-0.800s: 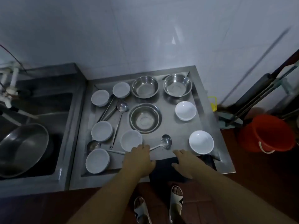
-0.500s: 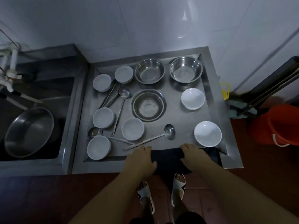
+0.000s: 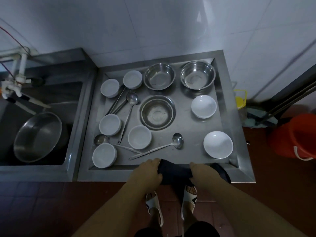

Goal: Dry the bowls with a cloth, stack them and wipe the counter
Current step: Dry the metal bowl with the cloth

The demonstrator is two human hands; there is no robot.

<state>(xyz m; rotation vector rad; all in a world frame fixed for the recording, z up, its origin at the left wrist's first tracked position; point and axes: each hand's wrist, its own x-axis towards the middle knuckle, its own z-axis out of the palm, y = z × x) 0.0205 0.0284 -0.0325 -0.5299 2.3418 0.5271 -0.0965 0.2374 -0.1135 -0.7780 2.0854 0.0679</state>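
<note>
My left hand (image 3: 146,173) and right hand (image 3: 203,175) each grip an end of a dark cloth (image 3: 174,173) draped over the near rim of the steel counter (image 3: 191,130). Seven white bowls and three steel bowls sit unstacked across it, among them a white bowl (image 3: 218,144) just beyond my right hand and a steel bowl (image 3: 157,112) at the centre, with ladles between them.

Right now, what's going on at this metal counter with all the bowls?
A person stands at the stainless steel counter, both hands on a dark cloth draped over its front edge: left hand, right hand. No bowl has been picked up. Seven white ceramic bowls, such as one at front right, three steel bowls and several ladles lie spread out, unstacked.
</note>
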